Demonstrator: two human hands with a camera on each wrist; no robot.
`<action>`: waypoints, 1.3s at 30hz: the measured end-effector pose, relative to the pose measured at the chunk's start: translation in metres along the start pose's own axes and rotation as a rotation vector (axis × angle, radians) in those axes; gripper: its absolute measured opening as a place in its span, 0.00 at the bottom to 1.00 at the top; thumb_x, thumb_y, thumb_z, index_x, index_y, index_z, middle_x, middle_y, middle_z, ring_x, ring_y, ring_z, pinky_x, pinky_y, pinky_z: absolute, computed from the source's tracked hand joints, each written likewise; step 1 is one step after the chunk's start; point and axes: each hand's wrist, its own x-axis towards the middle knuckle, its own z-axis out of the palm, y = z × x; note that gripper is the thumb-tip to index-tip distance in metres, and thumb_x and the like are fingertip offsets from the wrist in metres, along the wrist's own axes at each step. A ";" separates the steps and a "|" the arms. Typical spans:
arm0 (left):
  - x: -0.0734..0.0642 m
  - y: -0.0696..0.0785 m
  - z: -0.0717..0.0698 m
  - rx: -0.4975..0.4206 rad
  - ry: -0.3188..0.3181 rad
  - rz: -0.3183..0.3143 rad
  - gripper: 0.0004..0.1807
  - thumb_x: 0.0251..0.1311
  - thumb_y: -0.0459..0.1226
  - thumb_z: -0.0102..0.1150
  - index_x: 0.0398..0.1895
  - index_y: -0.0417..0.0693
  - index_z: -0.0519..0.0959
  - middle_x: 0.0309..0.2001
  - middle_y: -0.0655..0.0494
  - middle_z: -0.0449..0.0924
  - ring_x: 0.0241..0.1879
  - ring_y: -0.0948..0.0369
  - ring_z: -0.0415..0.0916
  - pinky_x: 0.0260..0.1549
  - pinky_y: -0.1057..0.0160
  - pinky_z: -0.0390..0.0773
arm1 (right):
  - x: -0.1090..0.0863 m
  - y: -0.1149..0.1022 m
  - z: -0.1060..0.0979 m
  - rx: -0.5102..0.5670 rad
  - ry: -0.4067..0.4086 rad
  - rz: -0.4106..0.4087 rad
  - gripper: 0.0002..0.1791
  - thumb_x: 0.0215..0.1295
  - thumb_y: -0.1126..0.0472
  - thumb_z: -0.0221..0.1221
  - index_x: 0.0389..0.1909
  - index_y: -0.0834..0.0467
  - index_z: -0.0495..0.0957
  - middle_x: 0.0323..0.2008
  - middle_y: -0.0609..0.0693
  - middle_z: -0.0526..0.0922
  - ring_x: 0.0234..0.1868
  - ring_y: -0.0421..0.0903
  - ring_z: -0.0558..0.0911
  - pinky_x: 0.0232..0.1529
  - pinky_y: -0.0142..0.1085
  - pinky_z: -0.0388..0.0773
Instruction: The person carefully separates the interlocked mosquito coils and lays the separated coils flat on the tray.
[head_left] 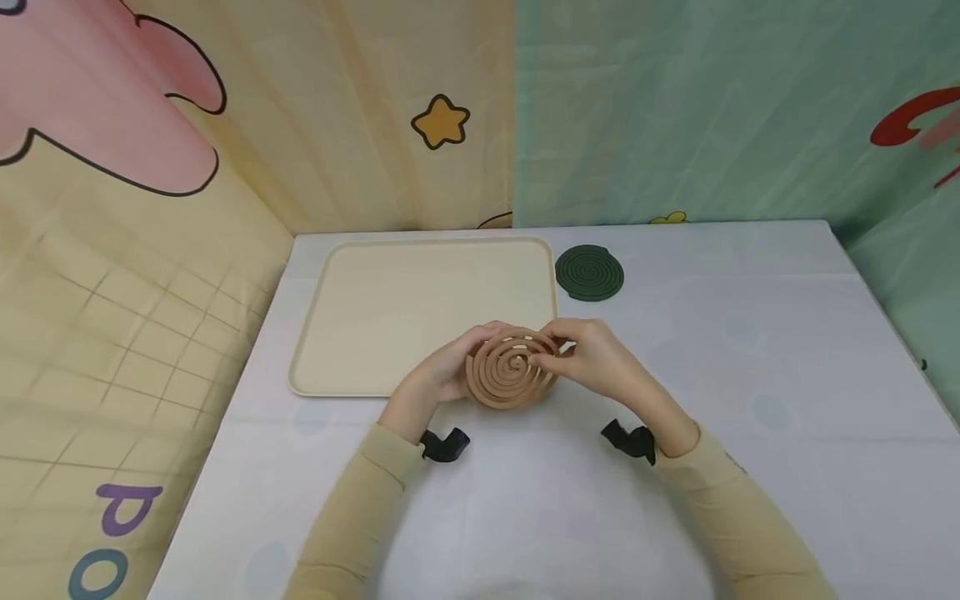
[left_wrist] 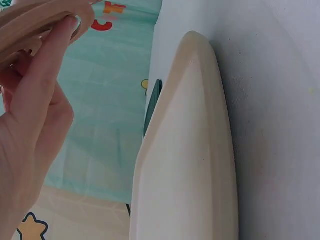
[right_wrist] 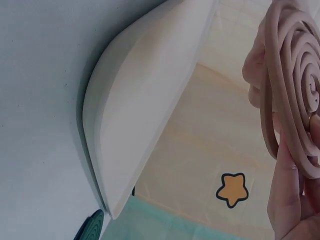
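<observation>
A brown mosquito coil [head_left: 512, 368], its spiral rings spread a little apart, is held up between both hands over the tray's near right edge. My left hand [head_left: 448, 363] grips its left rim, with one finger [left_wrist: 47, 75] along the coil's edge in the left wrist view. From the right, my right hand [head_left: 592, 354] pinches the rings near the upper right, thumb close to the spiral's middle. In the right wrist view the coil [right_wrist: 295, 85] stands tilted, with gaps between its rings. A dark green mosquito coil [head_left: 589, 272] lies flat on the table beyond the right hand.
A cream rectangular tray [head_left: 420, 283] lies at the back left of the white-covered table [head_left: 750, 350]. The green coil sits right by its far right corner. Printed curtains [head_left: 337, 108] rise behind the table and along its sides. Black straps [head_left: 446, 445] hang at both wrists.
</observation>
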 end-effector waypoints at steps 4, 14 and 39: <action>0.000 -0.003 0.003 -0.060 0.073 0.033 0.28 0.66 0.53 0.36 0.66 0.55 0.63 0.55 0.50 0.66 0.48 0.57 0.73 0.43 0.56 0.79 | 0.003 0.003 0.001 0.058 0.050 0.085 0.05 0.60 0.61 0.69 0.33 0.58 0.83 0.28 0.48 0.81 0.35 0.44 0.82 0.36 0.35 0.82; 0.008 -0.017 0.008 -0.153 0.062 0.265 0.17 0.69 0.49 0.31 0.53 0.62 0.68 0.52 0.56 0.67 0.45 0.64 0.74 0.41 0.67 0.79 | 0.007 0.008 0.002 0.279 0.106 0.326 0.12 0.60 0.57 0.69 0.37 0.62 0.83 0.29 0.49 0.86 0.32 0.41 0.83 0.37 0.39 0.81; 0.005 -0.023 0.011 -0.128 0.003 0.200 0.20 0.70 0.48 0.31 0.51 0.50 0.72 0.45 0.58 0.71 0.46 0.63 0.69 0.49 0.63 0.71 | 0.003 0.012 -0.007 0.154 -0.026 0.187 0.07 0.60 0.60 0.68 0.38 0.56 0.85 0.32 0.48 0.82 0.39 0.46 0.79 0.37 0.36 0.79</action>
